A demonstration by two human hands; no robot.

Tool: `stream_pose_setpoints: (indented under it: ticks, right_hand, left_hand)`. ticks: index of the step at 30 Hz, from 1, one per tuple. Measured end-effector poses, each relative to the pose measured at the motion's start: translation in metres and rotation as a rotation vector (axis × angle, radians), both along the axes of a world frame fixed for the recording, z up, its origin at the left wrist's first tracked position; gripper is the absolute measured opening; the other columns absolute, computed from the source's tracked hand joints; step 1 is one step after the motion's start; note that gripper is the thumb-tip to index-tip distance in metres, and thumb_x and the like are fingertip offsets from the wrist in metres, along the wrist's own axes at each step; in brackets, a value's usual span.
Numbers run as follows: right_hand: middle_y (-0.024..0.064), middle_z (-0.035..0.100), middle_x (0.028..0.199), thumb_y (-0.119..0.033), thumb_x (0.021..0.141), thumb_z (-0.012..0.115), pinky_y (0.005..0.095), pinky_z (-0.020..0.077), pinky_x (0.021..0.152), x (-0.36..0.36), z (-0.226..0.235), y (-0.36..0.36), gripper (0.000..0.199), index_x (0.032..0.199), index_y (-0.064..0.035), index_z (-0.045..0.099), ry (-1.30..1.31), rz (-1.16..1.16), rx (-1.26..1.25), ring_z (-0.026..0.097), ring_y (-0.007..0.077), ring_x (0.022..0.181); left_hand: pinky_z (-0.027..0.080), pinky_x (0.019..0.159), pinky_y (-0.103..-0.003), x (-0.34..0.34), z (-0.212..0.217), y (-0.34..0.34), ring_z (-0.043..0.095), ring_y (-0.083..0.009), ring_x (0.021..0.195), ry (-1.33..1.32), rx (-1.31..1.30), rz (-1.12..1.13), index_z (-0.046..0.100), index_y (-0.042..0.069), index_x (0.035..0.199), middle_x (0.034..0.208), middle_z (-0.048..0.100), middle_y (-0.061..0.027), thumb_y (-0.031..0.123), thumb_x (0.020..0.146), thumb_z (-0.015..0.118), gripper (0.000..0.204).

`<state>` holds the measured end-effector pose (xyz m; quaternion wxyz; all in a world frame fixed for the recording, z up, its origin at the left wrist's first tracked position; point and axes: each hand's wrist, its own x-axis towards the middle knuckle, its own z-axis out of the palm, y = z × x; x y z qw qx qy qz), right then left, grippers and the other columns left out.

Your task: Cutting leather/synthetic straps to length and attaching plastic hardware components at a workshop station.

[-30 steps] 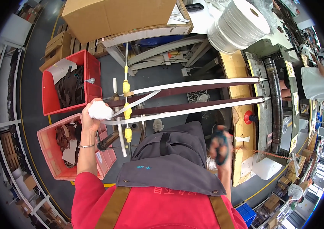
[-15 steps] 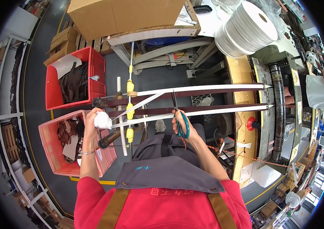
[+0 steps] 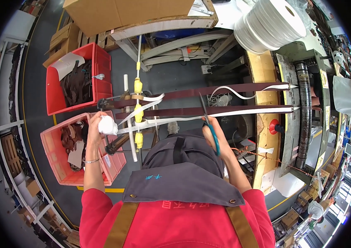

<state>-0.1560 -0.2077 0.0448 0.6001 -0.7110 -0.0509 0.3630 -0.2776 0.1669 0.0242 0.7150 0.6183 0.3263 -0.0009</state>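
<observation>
My left hand is closed around a crumpled white wad, from which white strips trail right. My right hand grips scissors with teal handles, their dark blades pointing away beside the strips. Two long maroon straps run side by side between the yellow-wrapped rod and the bench at right. A white strip lies along the near strap. Along the far strap, one loose white piece curls toward the bench, and another white end curls by the rod.
At left stand a red crate with dark straps and a pinkish crate holding brown pieces. A cardboard box sits on the far table. A large white spool is at far right, near the bench with a ridged roller.
The far white strip, previously stretched straight, is now parted into two curling loose ends. My right hand with the scissors has shifted slightly right and away. My left hand still holds the wad.
</observation>
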Motion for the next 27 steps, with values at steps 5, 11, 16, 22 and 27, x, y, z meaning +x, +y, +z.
stream_pose_setpoints:
  ticks: [5,11,16,22,27]
  right_hand:
    - [-0.0010,0.042,0.080,-0.026,0.081,0.053,0.0191,0.0358,0.066,-0.034,-0.007,-0.053,0.046,0.119,-0.0067,0.037,0.036,0.218,-0.203,0.043,0.0069,0.073]
    - [0.0109,0.044,0.099,-0.038,0.076,0.059,0.0306,0.0375,0.083,-0.049,-0.027,-0.046,0.066,0.126,-0.0068,0.028,0.128,0.285,-0.231,0.045,0.0182,0.091]
    - [0.0162,0.041,0.116,-0.038,0.074,0.062,0.0358,0.0342,0.091,-0.045,-0.040,-0.020,0.073,0.128,-0.0055,0.024,0.203,0.267,-0.094,0.042,0.0247,0.110]
    - [0.0106,0.040,0.106,-0.047,0.074,0.057,0.0344,0.0360,0.086,-0.050,-0.063,0.002,0.075,0.127,-0.0063,0.024,0.066,0.238,0.020,0.041,0.0201,0.098]
    - [0.0181,0.034,0.123,-0.047,0.074,0.059,0.0381,0.0346,0.092,-0.046,-0.071,0.012,0.079,0.128,-0.0039,0.021,0.052,0.289,0.063,0.042,0.0277,0.111]
  left_hand:
    - [0.045,0.054,-0.022,-0.020,-0.015,0.045,0.056,-0.0103,0.062,-0.041,0.119,0.151,0.053,0.007,0.084,0.071,0.057,-0.0015,0.018,0.080,0.037,0.020]
    - [0.033,0.035,-0.017,-0.046,-0.017,0.114,0.057,-0.0092,0.058,0.087,0.001,0.459,0.056,0.015,0.086,0.072,0.059,0.0027,0.032,0.083,0.041,0.023]
    - [0.035,0.036,-0.017,-0.074,-0.024,0.160,0.058,-0.0108,0.059,0.025,-0.098,0.676,0.059,0.015,0.084,0.072,0.061,0.0013,0.034,0.082,0.041,0.026]
    - [0.024,0.028,-0.022,-0.088,-0.019,0.177,0.045,-0.0131,0.038,0.026,-0.130,0.686,0.057,0.012,0.077,0.059,0.056,-0.0026,0.034,0.082,0.037,0.031]
    - [0.023,0.029,-0.023,-0.093,-0.015,0.184,0.041,-0.0141,0.035,0.107,-0.013,0.860,0.056,0.012,0.074,0.054,0.054,-0.0031,0.034,0.081,0.039,0.028]
